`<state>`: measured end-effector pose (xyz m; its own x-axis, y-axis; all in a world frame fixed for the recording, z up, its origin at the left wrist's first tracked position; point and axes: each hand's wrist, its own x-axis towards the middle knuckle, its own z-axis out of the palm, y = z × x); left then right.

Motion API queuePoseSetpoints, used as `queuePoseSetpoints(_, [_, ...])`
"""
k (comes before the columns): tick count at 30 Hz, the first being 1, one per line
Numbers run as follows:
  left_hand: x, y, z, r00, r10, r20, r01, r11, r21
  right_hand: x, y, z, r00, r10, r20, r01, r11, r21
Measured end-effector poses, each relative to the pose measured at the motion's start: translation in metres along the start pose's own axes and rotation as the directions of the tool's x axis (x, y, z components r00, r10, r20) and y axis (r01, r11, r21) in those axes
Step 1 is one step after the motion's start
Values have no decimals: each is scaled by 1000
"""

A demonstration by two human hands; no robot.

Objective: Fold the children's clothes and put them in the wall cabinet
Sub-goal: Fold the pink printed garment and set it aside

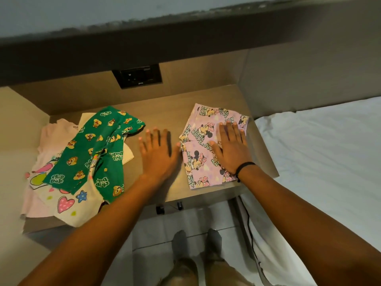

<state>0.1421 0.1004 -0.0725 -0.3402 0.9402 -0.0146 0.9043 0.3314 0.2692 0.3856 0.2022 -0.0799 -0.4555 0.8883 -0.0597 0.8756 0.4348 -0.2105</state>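
Several unfolded garments lie heaped at nine o'clock on the wooden shelf (165,108): a pale pink top (51,139), a cream piece with hearts and stars (68,205), and green Chip 'n' Dale pyjamas (92,149) draped across both, apparently waiting their turn. Toward the centre, the left hand (158,153) rests flat on bare wood, fingers spread, its thumb just beside the lilac cloth, probably ready to square an edge. At three o'clock, the right hand (231,145) presses flat, fingers straight and close together, on the folded lilac Minnie Mouse garment (198,162), likely smoothing the fold so it keeps its shape. The white bed (319,162) lies farthest right.
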Motion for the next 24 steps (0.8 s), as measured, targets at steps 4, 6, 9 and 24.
queuePoseSetpoints(4, [-3,57,37,975,206,79,-206,979,0,-11,4,14,999,-21,37,24,997,-73])
queuePoseSetpoints(6, [-5,59,47,975,196,101,-201,979,38,-14,6,16,999,-22,36,25,996,-87])
queuePoseSetpoints(9, [-3,56,47,973,197,119,-204,978,47,-11,5,12,998,-21,51,25,996,-80])
queuePoseSetpoints(24, [-114,-6,32,808,576,-121,-582,753,-305,-140,48,1,919,-358,-164,384,908,170])
